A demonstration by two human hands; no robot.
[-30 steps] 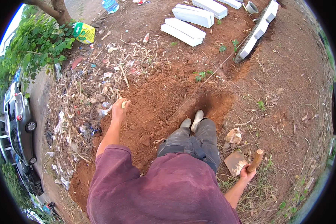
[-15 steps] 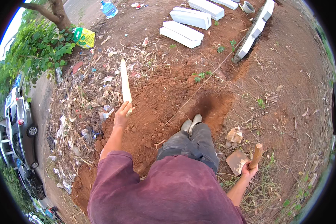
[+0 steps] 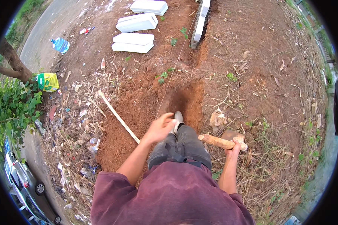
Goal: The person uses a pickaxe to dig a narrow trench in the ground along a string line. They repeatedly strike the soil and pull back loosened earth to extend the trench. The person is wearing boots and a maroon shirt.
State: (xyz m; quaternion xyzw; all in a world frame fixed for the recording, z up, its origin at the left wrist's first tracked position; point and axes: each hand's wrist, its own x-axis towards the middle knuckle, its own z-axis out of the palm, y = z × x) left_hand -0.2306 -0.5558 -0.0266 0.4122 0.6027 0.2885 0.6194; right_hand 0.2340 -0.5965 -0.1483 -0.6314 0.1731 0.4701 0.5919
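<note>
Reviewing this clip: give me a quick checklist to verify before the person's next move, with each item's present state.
1. Right hand closed around the wooden handle: ok.
2. Left hand free of any object: ok, none seen in it.
3. Wooden strip resting on the loose soil: ok.
4. Brown blade firmly joined to the handle: cannot tell, partly hidden.
5. Both boots fully in view: not ok, the left hand covers part of one.
</note>
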